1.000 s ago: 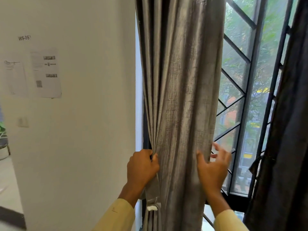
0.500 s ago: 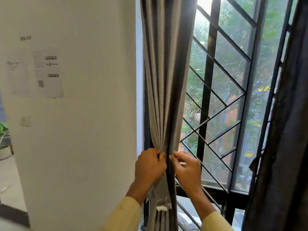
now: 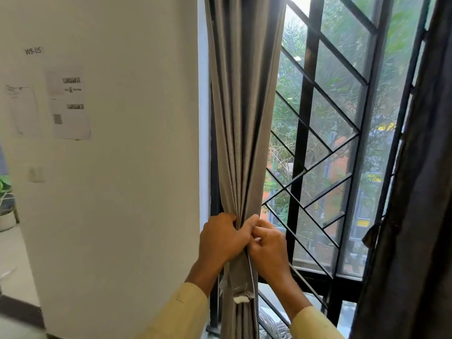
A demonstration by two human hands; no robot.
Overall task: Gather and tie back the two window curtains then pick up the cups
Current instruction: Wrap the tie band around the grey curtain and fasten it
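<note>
We see the grey curtain (image 3: 241, 133) bunched into a narrow column at the window's left edge, beside the white wall (image 3: 127, 167); the left hand (image 3: 221, 237) grips the gathered folds; the right hand (image 3: 267, 243) pinches them from the other side — the two hands touch; a dark curtain (image 3: 411, 216) hangs at right.

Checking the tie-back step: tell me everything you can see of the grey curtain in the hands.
The grey curtain is a woven-looking fabric with a slight sheen, hanging upright in narrow pleats between the white wall and the black window grille. It is bunched into a tight column, narrowest where the left hand grips it and the right hand pinches its right edge. Below them a fabric strip with a frayed white end hangs against it.
</note>
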